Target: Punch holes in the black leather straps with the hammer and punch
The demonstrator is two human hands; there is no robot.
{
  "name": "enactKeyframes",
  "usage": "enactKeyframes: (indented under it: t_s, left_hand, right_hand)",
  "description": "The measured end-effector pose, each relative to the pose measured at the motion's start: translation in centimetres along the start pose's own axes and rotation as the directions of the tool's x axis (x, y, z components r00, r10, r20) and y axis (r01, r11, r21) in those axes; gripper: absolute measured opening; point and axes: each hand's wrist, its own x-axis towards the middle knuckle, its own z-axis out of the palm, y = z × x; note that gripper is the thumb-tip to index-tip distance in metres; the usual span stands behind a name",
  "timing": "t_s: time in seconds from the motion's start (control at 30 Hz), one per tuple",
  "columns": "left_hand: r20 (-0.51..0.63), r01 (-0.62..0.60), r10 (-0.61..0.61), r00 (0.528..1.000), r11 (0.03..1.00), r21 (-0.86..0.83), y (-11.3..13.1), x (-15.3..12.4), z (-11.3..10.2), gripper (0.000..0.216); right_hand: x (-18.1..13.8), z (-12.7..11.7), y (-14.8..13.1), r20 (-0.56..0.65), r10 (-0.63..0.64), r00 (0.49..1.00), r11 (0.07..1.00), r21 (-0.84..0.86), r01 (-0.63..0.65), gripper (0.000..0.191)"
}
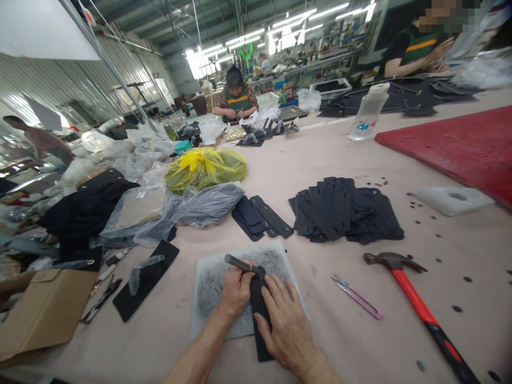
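Note:
My left hand [236, 290] is closed around a grey metal punch tool [240, 263], held over the top end of a black strip [261, 320]. The strip lies on a scuffed grey cutting pad [212, 288] at the near edge of the table. My right hand [286, 317] lies flat on the strip with fingers spread, pressing it down. A hammer [416, 301] with a red and black handle rests to the right. Pink thread snips [358, 297] lie between my right hand and the hammer.
A pile of black strips [346, 210] and a smaller one [260, 216] lie beyond the pad. Plastic bags, a yellow bag [206, 166], a cardboard box [44, 314] and a red mat [460, 144] surround. Other people work at the far end.

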Motion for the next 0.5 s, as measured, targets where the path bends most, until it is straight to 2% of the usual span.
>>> enactKeyframes:
  t_s: [0.3,0.5]
  left_hand:
    - [0.003,0.001,-0.001,1.000,0.999,0.049,0.00,-0.10,0.19,0.026]
    - [0.005,-0.043,0.043,0.999,0.983,0.178,0.18,0.07,0.45,0.027]
  right_hand:
    - [0.23,-0.09,-0.18,-0.026,0.047,0.999,0.998,0.054,-0.045,0.047]
    - [0.19,0.22,-0.30,-0.029,0.050,0.998,0.997,0.054,-0.049,0.050]
